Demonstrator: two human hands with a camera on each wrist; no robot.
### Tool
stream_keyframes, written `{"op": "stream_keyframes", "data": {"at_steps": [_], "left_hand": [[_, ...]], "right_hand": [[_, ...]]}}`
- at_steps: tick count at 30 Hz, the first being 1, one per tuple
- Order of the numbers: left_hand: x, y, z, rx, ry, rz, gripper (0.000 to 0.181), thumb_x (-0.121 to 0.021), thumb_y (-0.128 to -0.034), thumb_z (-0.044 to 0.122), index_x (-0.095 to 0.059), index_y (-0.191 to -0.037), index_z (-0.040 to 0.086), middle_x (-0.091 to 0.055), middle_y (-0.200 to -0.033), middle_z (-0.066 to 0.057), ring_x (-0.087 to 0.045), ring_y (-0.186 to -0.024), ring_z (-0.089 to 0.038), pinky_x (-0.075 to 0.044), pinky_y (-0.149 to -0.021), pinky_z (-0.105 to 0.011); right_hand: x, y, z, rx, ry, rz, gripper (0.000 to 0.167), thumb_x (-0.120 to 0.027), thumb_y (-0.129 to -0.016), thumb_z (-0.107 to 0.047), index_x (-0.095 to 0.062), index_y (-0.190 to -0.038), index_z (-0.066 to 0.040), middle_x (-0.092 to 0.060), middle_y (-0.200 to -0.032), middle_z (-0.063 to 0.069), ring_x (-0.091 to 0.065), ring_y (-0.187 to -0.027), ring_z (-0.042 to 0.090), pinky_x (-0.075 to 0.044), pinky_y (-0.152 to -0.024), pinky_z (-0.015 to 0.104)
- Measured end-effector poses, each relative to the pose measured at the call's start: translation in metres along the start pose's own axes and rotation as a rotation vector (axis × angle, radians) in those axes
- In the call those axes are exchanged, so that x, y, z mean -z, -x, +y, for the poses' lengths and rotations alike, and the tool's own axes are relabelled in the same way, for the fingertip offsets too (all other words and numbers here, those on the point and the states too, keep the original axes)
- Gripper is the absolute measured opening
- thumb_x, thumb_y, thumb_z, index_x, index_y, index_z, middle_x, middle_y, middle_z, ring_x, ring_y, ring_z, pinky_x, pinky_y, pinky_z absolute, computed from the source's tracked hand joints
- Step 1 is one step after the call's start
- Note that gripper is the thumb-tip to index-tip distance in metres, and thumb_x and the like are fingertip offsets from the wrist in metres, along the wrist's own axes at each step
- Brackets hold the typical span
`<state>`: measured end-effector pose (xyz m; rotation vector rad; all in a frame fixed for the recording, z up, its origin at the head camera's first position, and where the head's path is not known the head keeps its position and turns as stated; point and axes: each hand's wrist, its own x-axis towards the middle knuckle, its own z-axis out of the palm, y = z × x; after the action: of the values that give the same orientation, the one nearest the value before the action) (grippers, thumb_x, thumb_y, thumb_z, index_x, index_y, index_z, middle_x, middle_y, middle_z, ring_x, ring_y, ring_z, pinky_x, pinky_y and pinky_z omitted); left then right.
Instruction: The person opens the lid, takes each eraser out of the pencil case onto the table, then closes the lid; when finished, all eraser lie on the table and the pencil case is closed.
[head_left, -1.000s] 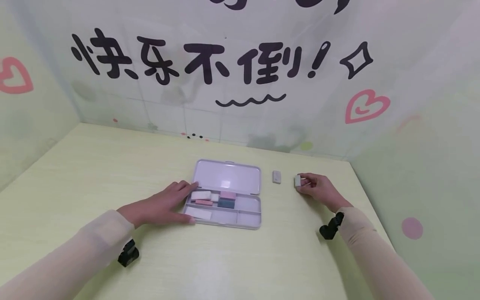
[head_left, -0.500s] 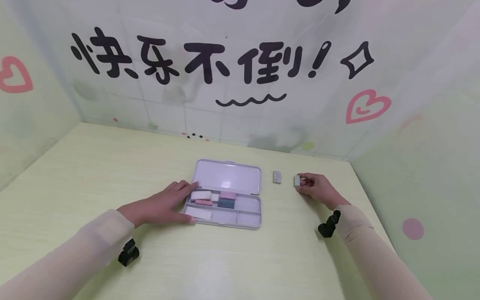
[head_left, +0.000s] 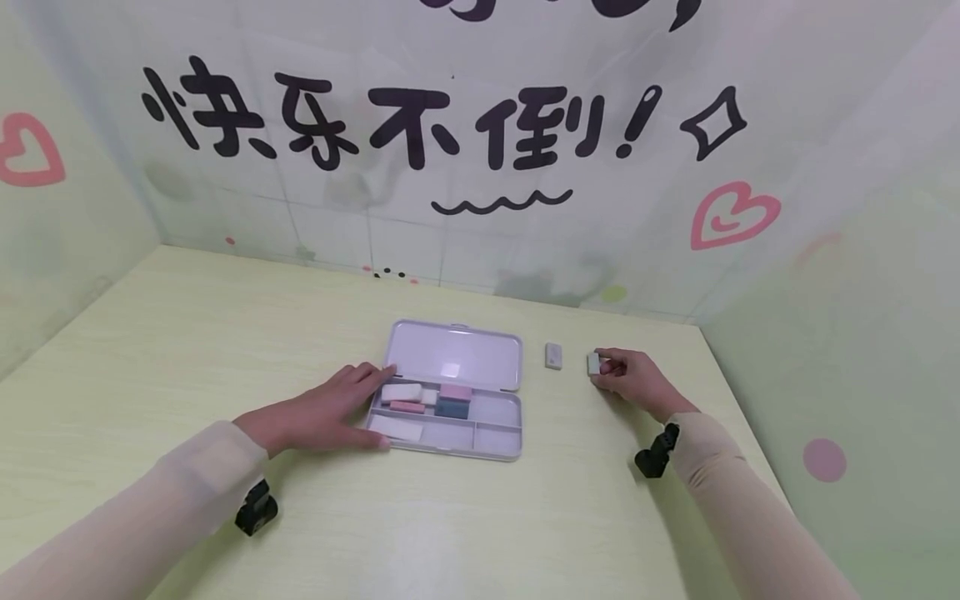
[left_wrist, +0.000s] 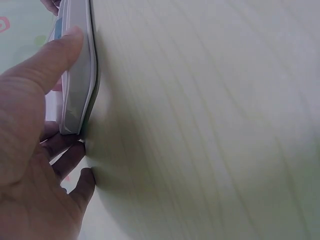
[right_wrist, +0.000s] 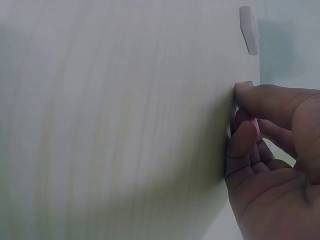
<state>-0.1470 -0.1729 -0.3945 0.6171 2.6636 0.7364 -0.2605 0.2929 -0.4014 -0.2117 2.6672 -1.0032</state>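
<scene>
A lavender case lies unfolded on the table, with white, pink and dark blue-green blocks in its compartments. The left hand grips the case's left end, thumb at the front edge and fingers spread towards the hinge; the left wrist view shows the thumb on the case's wall. To the right, the right hand pinches a small pale block between thumb and fingers at the table surface. Its fingers partly hide the block in the right wrist view.
Another small pale block lies between the case and the right hand. The table meets a printed curtain at its back, and patterned sheets hang left and right. Black cameras sit at both wrists.
The right hand, still pinching the pale block, has shifted very slightly left. The left hand and the case have stayed in place.
</scene>
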Motion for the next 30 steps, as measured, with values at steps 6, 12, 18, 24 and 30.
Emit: {"op": "stream_keyframes", "data": {"at_steps": [6,12,18,24,30], "left_hand": [[0.000,0.000,0.000,-0.007,-0.001,0.003,0.106,-0.080,-0.0883,0.053,-0.026,-0.164,0.002,-0.045,-0.153,-0.019,-0.043,-0.136,-0.034,-0.041,-0.118,-0.059],[0.001,0.000,0.001,-0.013,0.000,0.006,0.106,-0.080,-0.0883,0.052,-0.027,-0.164,0.001,-0.046,-0.153,-0.019,-0.043,-0.134,-0.034,-0.041,-0.118,-0.059],[0.000,-0.001,0.001,-0.021,-0.001,0.004,0.105,-0.079,-0.0889,0.053,-0.027,-0.164,0.001,-0.045,-0.154,-0.019,-0.043,-0.136,-0.035,-0.040,-0.119,-0.059],[-0.002,-0.002,0.001,-0.018,-0.007,0.007,0.106,-0.080,-0.0878,0.053,-0.028,-0.164,0.001,-0.046,-0.153,-0.018,-0.044,-0.134,-0.034,-0.042,-0.118,-0.058],[0.000,0.000,0.000,-0.020,-0.010,0.013,0.107,-0.080,-0.0876,0.055,-0.028,-0.164,0.002,-0.046,-0.152,-0.018,-0.044,-0.134,-0.034,-0.042,-0.117,-0.059]], "right_hand": [[0.000,0.000,0.000,0.010,0.020,0.012,0.057,-0.070,-0.099,-0.009,-0.050,-0.150,0.009,-0.065,-0.113,0.019,-0.054,-0.090,0.017,-0.048,-0.067,0.020],[0.000,0.000,0.000,0.013,0.023,0.022,0.057,-0.070,-0.099,-0.009,-0.050,-0.149,0.009,-0.065,-0.113,0.018,-0.055,-0.091,0.017,-0.049,-0.068,0.019],[0.002,0.005,-0.002,-0.001,0.026,0.008,0.059,-0.070,-0.100,-0.011,-0.047,-0.150,0.010,-0.065,-0.113,0.018,-0.056,-0.092,0.018,-0.050,-0.069,0.020],[0.006,0.013,-0.004,-0.031,0.024,-0.032,0.064,-0.072,-0.099,-0.014,-0.044,-0.150,0.012,-0.063,-0.111,0.017,-0.058,-0.090,0.017,-0.052,-0.073,0.025],[0.003,0.015,-0.021,-0.042,0.125,-0.032,0.069,-0.072,-0.099,-0.024,-0.041,-0.150,0.011,-0.063,-0.117,0.026,-0.063,-0.095,0.027,-0.053,-0.079,0.036]]}}
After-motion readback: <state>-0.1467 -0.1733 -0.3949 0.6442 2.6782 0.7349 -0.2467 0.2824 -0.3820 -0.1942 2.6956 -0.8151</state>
